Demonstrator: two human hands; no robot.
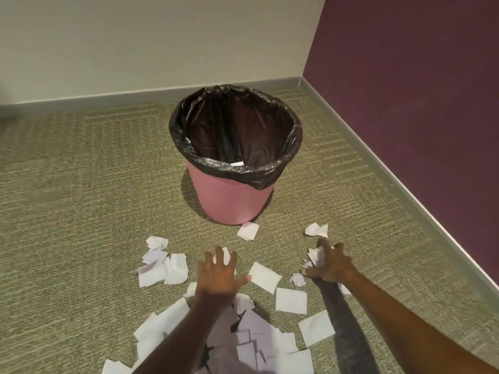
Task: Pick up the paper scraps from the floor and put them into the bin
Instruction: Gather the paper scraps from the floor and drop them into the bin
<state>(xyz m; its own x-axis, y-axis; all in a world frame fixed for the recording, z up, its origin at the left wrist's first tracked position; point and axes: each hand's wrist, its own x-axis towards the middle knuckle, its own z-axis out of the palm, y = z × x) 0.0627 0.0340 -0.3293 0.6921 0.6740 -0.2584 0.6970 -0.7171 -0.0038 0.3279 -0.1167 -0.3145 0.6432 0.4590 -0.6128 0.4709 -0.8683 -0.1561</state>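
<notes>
A pink bin (232,201) with a black liner stands on the carpet near the room's corner; one white scrap (237,163) shows inside it. Several white paper scraps lie in front of it, with a large pile (251,344) at the bottom under my left forearm. My left hand (220,273) reaches down with fingers spread over a scrap (226,255) that shows between them. My right hand (330,263) has its fingers splayed on a crumpled scrap (315,255). A flat scrap (264,276) lies between my hands.
More scraps: one (248,230) at the bin's foot, a crumpled one (317,229) beyond my right hand, a cluster (162,265) to the left. A cream wall (135,49) stands behind the bin and a purple wall (418,103) on the right.
</notes>
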